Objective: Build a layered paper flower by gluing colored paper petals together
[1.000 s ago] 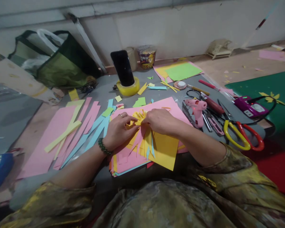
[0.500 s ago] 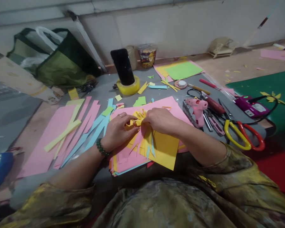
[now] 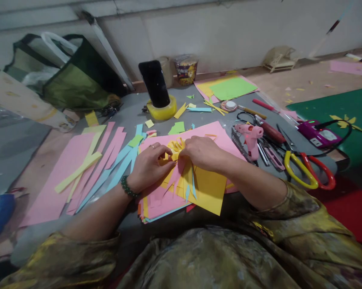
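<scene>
A curled yellow paper flower [image 3: 176, 146] is between my two hands, above a stack of pink paper [image 3: 156, 200]. My left hand [image 3: 152, 165] has its thumb and forefinger closed on the left edge of the flower. My right hand [image 3: 200, 151] pinches the flower's right side, and its fingertips are partly hidden. Pink strips [image 3: 177, 176] and thin blue strips [image 3: 194, 185] hang below the flower. Under them, a yellow sheet [image 3: 211, 188] lies slanted across the stack.
Pink, blue and yellow strips [image 3: 93, 168] lie to the left. A phone [image 3: 155, 83] leans on a yellow tape roll [image 3: 162, 110]. On the right are a pink glue gun [image 3: 249, 138], cutters and scissors [image 3: 301, 170]. A green bag [image 3: 75, 80] stands at back left.
The view has shifted very slightly. Both hands stay at the flower, with only tiny finger movement.
</scene>
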`<state>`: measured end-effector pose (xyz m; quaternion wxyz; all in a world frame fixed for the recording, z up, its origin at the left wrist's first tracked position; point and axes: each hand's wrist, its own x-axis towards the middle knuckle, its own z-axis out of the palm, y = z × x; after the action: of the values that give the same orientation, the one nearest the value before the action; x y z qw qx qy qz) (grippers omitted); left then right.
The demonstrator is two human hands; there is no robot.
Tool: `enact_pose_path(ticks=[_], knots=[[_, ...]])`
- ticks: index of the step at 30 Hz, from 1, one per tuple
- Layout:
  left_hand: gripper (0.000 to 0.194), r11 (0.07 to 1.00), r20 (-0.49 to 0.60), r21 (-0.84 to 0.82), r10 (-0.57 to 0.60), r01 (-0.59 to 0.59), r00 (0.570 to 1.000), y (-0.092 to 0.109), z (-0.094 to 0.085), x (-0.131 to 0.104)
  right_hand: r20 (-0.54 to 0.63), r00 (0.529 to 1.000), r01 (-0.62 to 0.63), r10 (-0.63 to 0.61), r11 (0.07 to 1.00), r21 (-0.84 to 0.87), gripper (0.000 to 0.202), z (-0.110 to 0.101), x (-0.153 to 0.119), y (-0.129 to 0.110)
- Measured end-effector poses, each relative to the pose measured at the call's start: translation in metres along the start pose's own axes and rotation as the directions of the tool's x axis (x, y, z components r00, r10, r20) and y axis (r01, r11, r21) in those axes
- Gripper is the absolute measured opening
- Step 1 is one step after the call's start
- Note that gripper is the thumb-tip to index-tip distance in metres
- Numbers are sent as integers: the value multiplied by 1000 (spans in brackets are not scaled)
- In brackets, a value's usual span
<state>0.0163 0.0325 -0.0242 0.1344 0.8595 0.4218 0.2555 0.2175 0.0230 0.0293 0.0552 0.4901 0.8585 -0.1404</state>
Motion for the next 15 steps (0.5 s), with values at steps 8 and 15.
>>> enact_pose_path(ticks=[8, 15], knots=[[14, 1000, -3, -19, -2, 2, 1000, 1, 0, 0, -6, 1000, -5, 4, 997, -72, 30, 1, 2, 0], [15, 1000, 4, -7, -11, 11, 1000, 2, -1, 0, -31, 999, 25, -26, 999, -34, 39, 3, 2, 7]])
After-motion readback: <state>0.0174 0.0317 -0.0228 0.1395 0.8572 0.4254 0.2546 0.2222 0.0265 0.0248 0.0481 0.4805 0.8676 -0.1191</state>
